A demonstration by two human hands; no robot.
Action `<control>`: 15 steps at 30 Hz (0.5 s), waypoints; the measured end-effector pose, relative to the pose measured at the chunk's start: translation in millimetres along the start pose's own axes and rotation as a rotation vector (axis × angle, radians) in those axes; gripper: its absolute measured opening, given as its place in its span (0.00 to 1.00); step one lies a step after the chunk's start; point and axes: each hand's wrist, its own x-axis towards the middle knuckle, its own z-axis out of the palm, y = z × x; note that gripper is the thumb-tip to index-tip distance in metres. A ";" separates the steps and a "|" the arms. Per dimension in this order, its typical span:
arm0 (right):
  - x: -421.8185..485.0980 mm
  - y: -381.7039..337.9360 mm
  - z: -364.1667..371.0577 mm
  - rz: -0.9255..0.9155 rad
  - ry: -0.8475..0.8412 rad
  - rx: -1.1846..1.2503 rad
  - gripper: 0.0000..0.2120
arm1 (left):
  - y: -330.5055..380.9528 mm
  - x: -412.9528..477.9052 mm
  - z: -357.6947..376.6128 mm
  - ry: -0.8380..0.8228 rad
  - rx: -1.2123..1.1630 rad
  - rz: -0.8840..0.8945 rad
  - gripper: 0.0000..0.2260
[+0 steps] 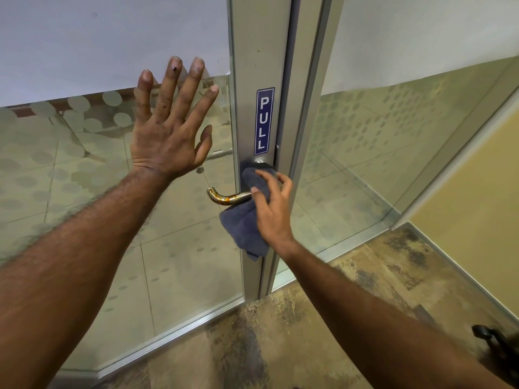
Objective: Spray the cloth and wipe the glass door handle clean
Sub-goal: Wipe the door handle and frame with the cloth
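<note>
Right hand (271, 209) is wrapped around the blue-grey cloth (247, 220), thumb and fingers pinning it against the base of the door handle (224, 195), where the lever meets the metal door frame (261, 51). The cloth hangs down below the hand; the brassy curved tip of the handle pokes out to the left, uncovered. Left hand (168, 136) is flat and spread wide, fingers apart, pressed on the glass door (84, 178) with nothing held. Just above the cloth sits a blue PULL sign (264, 121).

Office-like interior: frosted-dot glass partition (393, 130), "PULL" sticker (264, 121), carpet (323, 318).
</note>
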 end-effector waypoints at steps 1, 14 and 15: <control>-7.2 3.6 -0.3 -0.016 -0.022 0.003 0.17 | -0.2 -0.8 -0.2 0.002 0.003 -0.001 0.32; -5.9 -9.0 9.0 0.870 0.061 1.083 0.20 | 0.8 -1.6 -1.6 0.021 0.027 0.004 0.32; -8.4 -7.1 7.3 0.849 0.019 1.101 0.21 | 0.7 -1.5 -1.4 0.026 0.035 0.004 0.32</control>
